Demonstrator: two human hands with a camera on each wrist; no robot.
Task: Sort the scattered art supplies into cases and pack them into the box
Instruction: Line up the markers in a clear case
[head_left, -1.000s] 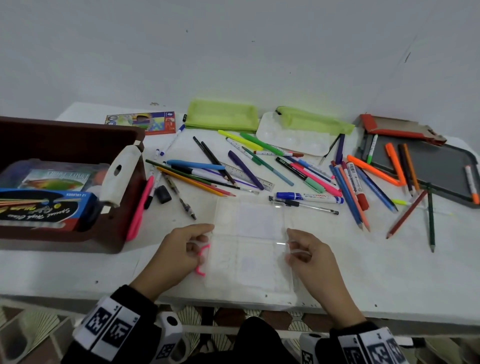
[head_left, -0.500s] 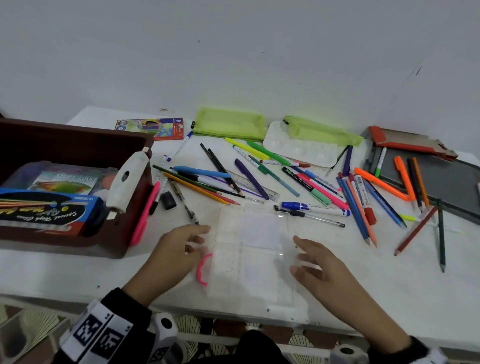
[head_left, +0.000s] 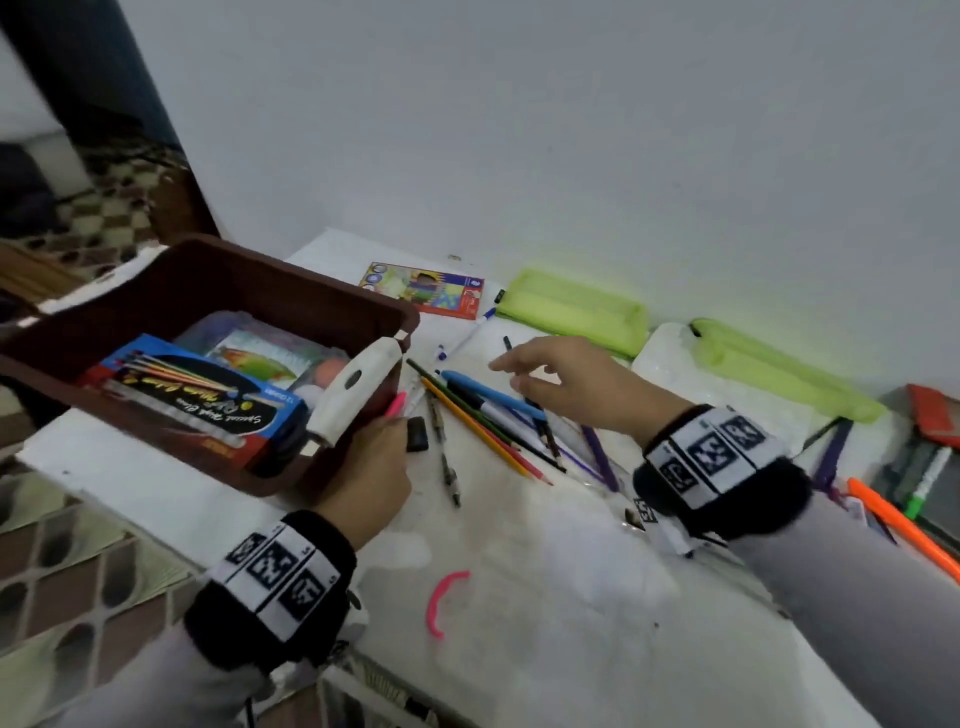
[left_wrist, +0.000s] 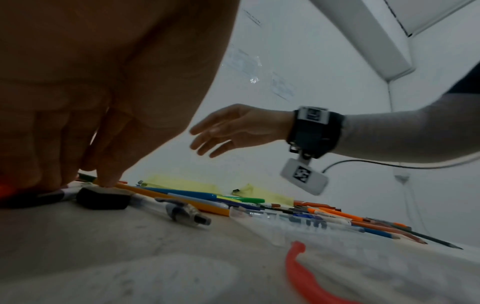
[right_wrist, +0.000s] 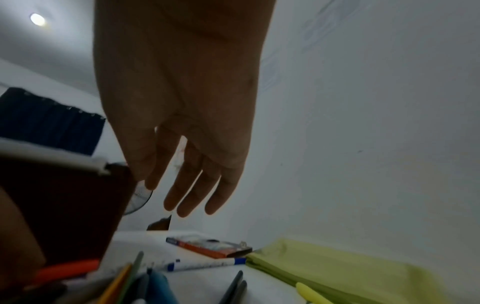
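My left hand (head_left: 382, 452) is down on the table at the near right corner of the brown box (head_left: 218, 265). Its fingers point downward, one tip touching a black eraser (left_wrist: 103, 198) (head_left: 417, 434) beside a pink highlighter (head_left: 396, 404); it grips nothing. My right hand (head_left: 511, 371) (right_wrist: 187, 205) hovers with straight, spread fingers above scattered pens and pencils, over a blue pen (head_left: 493, 395), holding nothing. A clear plastic case (head_left: 571, 571) with a pink clasp (head_left: 447, 603) (left_wrist: 303, 273) lies near the front edge, untouched.
The box holds a blue pencil pack (head_left: 197, 395) and a clear case; its white handle (head_left: 358, 395) hangs over the rim. Two green pouches (head_left: 571, 306) (head_left: 779, 364), a coloured-pencil pack (head_left: 426, 288) and a white palette (head_left: 670, 358) lie by the wall. Orange markers (head_left: 904, 530) lie right.
Both hands have left the clear case. The left went to the box corner by the eraser; the right reached forward over the pens. The head view swung left.
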